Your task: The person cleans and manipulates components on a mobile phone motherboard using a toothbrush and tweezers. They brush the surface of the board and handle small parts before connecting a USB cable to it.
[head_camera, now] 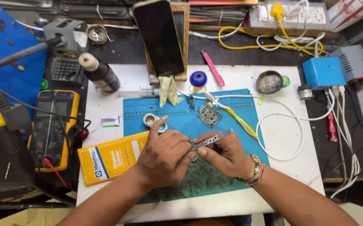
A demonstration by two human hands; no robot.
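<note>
1. I am pinching metal tweezers (pixel 212 139) in my right hand (pixel 227 157), fingers clamped on the shank, so the tips are pointing down toward my left hand.
2. My left hand (pixel 164 155) is curling tight over a small part on the blue work mat (pixel 236 125); the part itself is hidden, so I cannot tell its shape.
3. Both hands are resting on the mat, probably for steadiness.
4. A bare circuit board (pixel 209 114) is lying just beyond my knuckles, near a solder roll (pixel 150 120).
5. A white cable (pixel 282 138) is looping on my right, a yellow packet (pixel 112 157) is touching my left wrist, and a yellow multimeter (pixel 53 127) is sitting farther left.
</note>
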